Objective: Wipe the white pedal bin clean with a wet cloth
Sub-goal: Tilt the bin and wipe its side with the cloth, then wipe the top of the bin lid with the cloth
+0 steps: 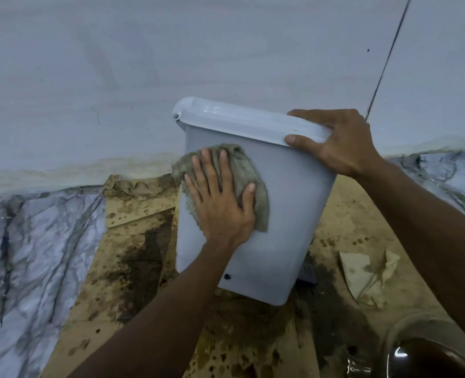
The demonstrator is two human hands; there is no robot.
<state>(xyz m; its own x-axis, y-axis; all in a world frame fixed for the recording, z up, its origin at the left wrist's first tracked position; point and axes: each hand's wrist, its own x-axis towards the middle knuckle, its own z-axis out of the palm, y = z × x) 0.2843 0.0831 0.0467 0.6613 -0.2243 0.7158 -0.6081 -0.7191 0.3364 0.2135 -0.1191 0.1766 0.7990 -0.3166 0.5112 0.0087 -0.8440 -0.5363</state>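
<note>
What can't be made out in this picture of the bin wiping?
Head view:
White plastic pedal bin: far sides hidden by its body.
Grey-brown cloth: middle under the left hand.
White lid: near corner under the right hand.
Round clear container: cut by bottom edge.

**No lettering to read**

No text, label, brand, number or sign can be read anywhere. The bin (294, 203) shows plain white faces under the left hand (220, 203) and the right hand (337, 143). A small grey part (307, 272) at the bin's foot, below the right hand, bears faint marks too blurred to read.
</note>
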